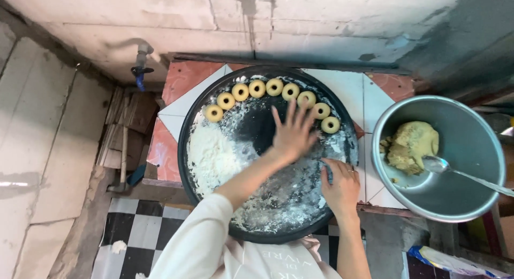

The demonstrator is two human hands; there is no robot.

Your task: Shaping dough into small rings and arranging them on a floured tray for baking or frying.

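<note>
A rough, pale plastered wall (300, 22) runs along the top, with a blue-handled tap (141, 65) at the left. The red-and-white tiled counter (184, 89) stands above a black-and-white checkered floor (134, 228).

Tiled table (375, 91), round black tray (184, 150) floured, steel bowl (476, 150) beside it

The round tray (184, 150) is dark matt metal, dusted with powdery white flour (211, 156), and the dough rings (257, 88) on it look smooth and soft. The bowl (471, 150) is brushed, dull-shining metal holding crumbly dough (412, 145) and a glossy metal spoon (444, 165). The tiles (184, 78) underneath are glazed; the wall (321, 16) is rough plaster.
</note>
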